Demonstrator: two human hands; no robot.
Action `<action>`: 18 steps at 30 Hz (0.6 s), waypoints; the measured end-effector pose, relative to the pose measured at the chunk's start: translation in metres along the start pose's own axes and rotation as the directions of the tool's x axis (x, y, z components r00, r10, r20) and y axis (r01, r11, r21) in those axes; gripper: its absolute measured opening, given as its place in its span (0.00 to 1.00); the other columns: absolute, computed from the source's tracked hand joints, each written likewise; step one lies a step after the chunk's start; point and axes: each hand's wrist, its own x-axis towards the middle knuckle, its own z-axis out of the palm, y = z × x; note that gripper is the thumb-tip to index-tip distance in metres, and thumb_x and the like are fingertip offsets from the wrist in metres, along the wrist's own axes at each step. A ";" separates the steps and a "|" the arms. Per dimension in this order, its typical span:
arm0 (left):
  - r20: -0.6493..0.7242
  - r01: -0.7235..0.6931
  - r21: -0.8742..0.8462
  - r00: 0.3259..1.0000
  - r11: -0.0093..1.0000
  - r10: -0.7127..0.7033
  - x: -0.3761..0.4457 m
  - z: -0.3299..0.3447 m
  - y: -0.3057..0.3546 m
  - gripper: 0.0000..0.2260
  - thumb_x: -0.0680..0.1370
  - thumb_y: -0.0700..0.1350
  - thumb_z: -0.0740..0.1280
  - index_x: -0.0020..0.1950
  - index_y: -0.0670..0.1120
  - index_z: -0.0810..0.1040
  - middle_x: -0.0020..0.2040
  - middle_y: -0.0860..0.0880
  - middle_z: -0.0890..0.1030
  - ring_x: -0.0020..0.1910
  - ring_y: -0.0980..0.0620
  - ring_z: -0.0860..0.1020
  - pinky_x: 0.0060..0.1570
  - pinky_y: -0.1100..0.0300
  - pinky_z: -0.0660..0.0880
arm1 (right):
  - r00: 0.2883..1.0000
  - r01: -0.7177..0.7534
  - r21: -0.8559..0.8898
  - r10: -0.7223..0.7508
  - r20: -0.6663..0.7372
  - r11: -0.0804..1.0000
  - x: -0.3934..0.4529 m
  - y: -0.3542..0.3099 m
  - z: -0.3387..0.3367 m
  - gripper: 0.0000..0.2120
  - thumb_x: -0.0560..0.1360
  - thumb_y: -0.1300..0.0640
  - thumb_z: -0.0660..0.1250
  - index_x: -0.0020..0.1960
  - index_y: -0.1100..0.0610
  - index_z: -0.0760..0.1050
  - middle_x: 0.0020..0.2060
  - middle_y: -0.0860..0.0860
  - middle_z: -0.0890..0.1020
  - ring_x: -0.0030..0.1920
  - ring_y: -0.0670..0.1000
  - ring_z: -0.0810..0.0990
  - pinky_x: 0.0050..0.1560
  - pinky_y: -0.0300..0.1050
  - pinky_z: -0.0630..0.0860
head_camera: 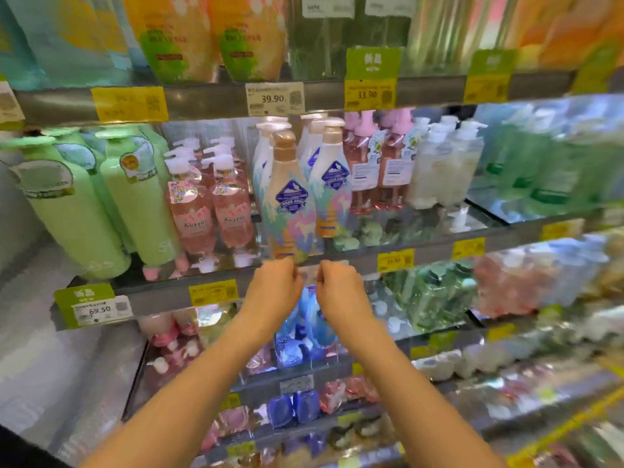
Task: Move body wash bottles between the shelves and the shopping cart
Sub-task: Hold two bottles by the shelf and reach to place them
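- Head view: both arms reach up from 6 o'clock toward the middle shelf (337, 256), whose front lip carries yellow price tags.
- Left hand (275, 287) sits just below the gold-capped bottle (288, 201), knuckles up, fingers curled inward. They appear to hold nothing, though the fingertips are hidden behind the hand, so I cannot tell whether they touch the bottle's base.
- Right hand (339, 287) mirrors it at 3 o'clock of the left hand, fingers likewise curled in a loose fist, nothing visibly held.
- Gold-capped bottle stands upright at the shelf's front edge, ahead of its row; its position between the two hands suggests it is the one being handled, either just set down or about to be lifted.
- White-capped bottle (332, 184) of the same pattern stands just beside it at 2 o'clock, with more queued behind.
- Pink bottles (211, 207) stand at 9 o'clock of it, green bottles (101, 204) farther out the same way, clear pump bottles (442, 163) at 3 o'clock.
- No cart is in view.
- Edges of the picture are blurred, so the lower shelves' goods cannot be named.
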 end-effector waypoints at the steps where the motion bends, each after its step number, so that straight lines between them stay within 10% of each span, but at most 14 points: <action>1: 0.056 -0.043 0.007 0.997 0.999 0.043 -0.008 0.008 0.012 0.08 0.77 0.41 0.61 0.47 0.38 0.78 0.47 0.37 0.81 0.50 0.38 0.77 0.46 0.49 0.72 | 0.998 -0.059 0.001 0.059 -0.011 0.998 -0.015 0.013 -0.007 0.06 0.76 0.67 0.56 0.43 0.60 0.69 0.43 0.64 0.76 0.45 0.62 0.74 0.38 0.46 0.57; 7: 0.259 -0.322 -0.025 0.912 0.946 0.317 -0.058 0.068 0.098 0.08 0.76 0.41 0.61 0.48 0.37 0.77 0.49 0.35 0.80 0.52 0.36 0.77 0.47 0.47 0.70 | 0.919 -0.383 -0.057 0.374 -0.122 0.922 -0.127 0.097 -0.056 0.05 0.76 0.67 0.58 0.47 0.62 0.72 0.48 0.63 0.78 0.47 0.62 0.75 0.38 0.47 0.60; 18: 0.380 -0.678 -0.204 0.610 0.706 0.696 -0.160 0.171 0.327 0.10 0.78 0.41 0.60 0.45 0.36 0.77 0.49 0.33 0.79 0.51 0.36 0.77 0.46 0.48 0.68 | 0.528 -0.810 0.010 0.737 -0.422 0.587 -0.327 0.261 -0.200 0.08 0.75 0.62 0.62 0.52 0.64 0.76 0.49 0.64 0.79 0.52 0.63 0.77 0.42 0.51 0.68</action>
